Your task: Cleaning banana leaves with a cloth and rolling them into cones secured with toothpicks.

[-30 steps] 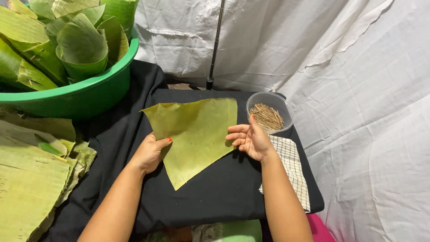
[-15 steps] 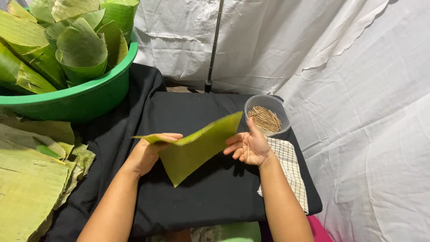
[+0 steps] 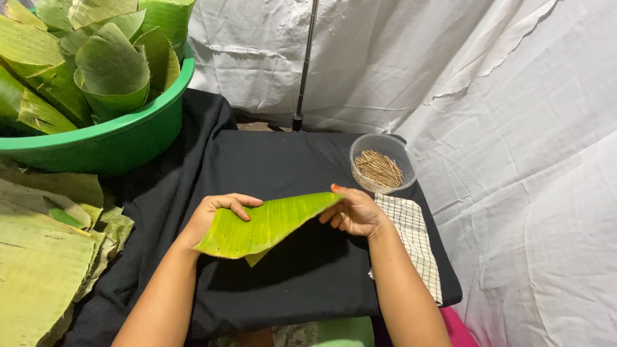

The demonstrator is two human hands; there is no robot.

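Note:
Both hands hold one green banana leaf piece (image 3: pixel 267 225) lifted off the black cloth-covered table (image 3: pixel 270 160). My left hand (image 3: pixel 215 215) grips its left end, fingers curled over the top edge. My right hand (image 3: pixel 353 211) pinches the right corner. The leaf is bent, its glossy ribbed side facing me, with a paler tip hanging below.
A green tub (image 3: pixel 109 138) full of rolled leaf cones stands at the back left. Flat banana leaves (image 3: pixel 38 270) are stacked at the left. A clear bowl of wooden sticks (image 3: pixel 380 164) sits at the right, a checked cloth (image 3: pixel 414 241) beside it. White sheets hang behind.
The leaf lay flat on the black cloth a second ago. Both hands have lifted it and folded it over, so it now hangs bent between them.

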